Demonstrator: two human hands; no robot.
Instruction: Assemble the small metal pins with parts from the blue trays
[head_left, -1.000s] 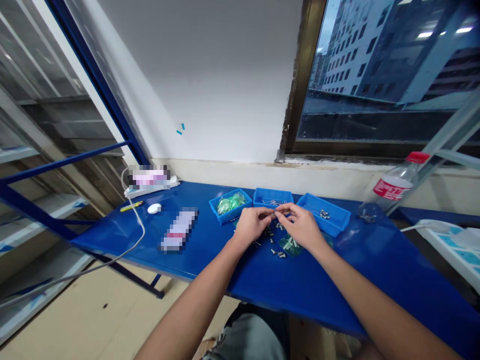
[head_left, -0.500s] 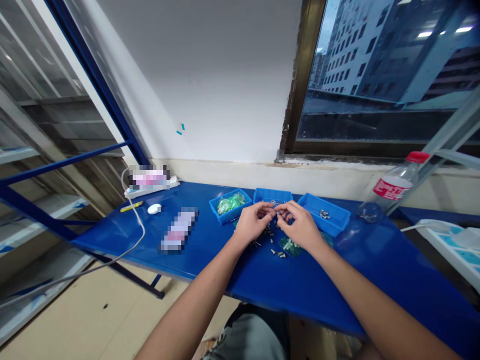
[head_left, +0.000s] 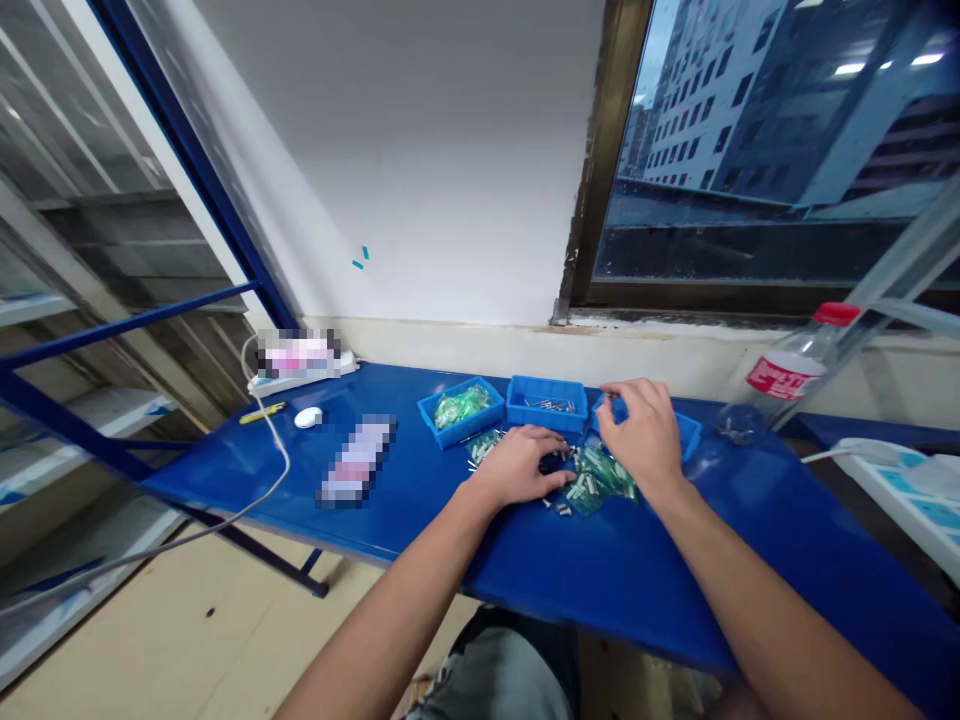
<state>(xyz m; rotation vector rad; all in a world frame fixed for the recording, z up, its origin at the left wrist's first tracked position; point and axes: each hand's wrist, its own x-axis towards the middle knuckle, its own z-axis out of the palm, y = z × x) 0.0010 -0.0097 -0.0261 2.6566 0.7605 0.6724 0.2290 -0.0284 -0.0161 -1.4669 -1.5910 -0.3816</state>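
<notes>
Three blue plastic trays [head_left: 546,418] are standing in a row on the blue table [head_left: 420,510]. The left hand [head_left: 519,466] is bent low near loose silver metal screws [head_left: 563,509], its thumb and fingers apart. The right hand [head_left: 643,430] is at the right tray, with curved fingers; I cannot tell if it pinches something. Green transparent plastic packets [head_left: 589,484] lie between both hands.

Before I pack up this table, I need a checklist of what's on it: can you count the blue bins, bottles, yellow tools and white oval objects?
Blue bins: 3
Bottle: 1
Yellow tool: 1
White oval object: 1
Total: 6
</notes>
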